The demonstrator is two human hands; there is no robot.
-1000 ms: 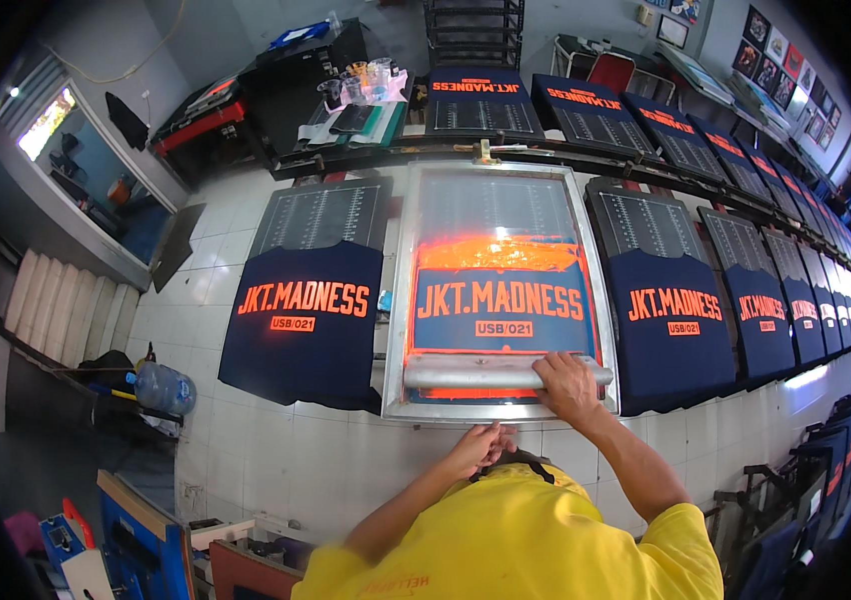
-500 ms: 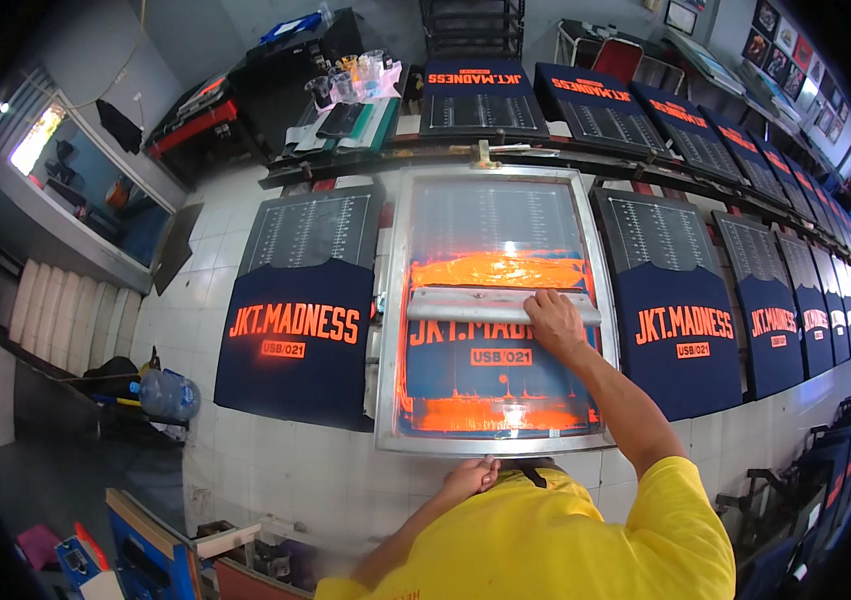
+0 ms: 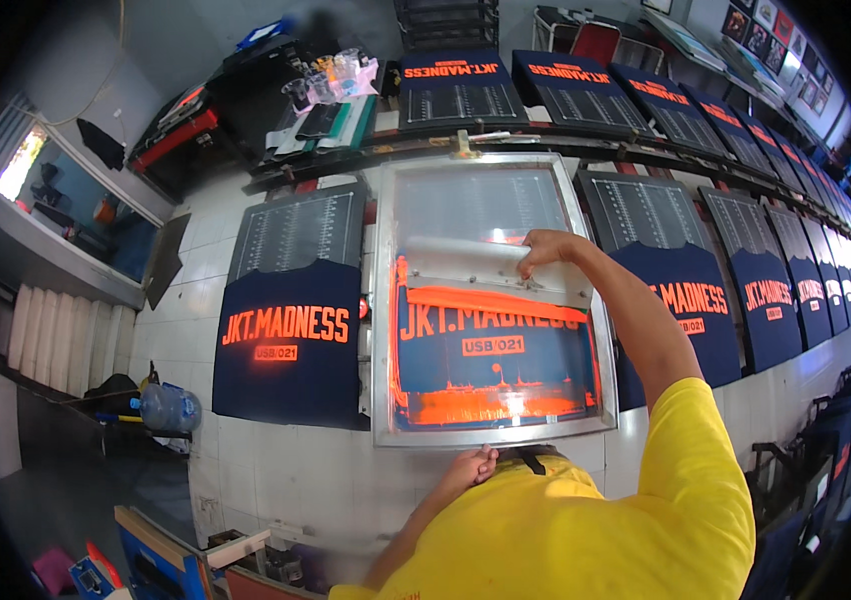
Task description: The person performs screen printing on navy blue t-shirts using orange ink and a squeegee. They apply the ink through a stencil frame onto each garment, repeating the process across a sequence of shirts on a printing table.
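My right hand [image 3: 549, 254] is closed over the top of a wide metal squeegee [image 3: 466, 264], which lies across a screen-printing frame [image 3: 383, 330]. A thick band of orange ink [image 3: 486, 299] runs along the squeegee's near edge. Through the mesh show block letters and a small label on a dark navy shirt [image 3: 436, 368] beneath. More orange ink [image 3: 476, 405] is smeared near the front of the mesh. My left hand [image 3: 470, 468] is curled beside the frame's near edge, close to my waist; what its fingers hold, if anything, is hidden.
Navy shirts with orange print lie on boards at left [image 3: 286, 345] and right [image 3: 681, 320], continuing in a row. A second row [image 3: 461, 85] stands behind the rail. Plastic cups [image 3: 331, 80] crowd the far-left table. A blue water jug [image 3: 166, 407] sits at left.
My right hand and the squeegee have moved away from me, to the far side of the ink band. The squeegee is tilted differently. My left hand stays by the frame's near edge.
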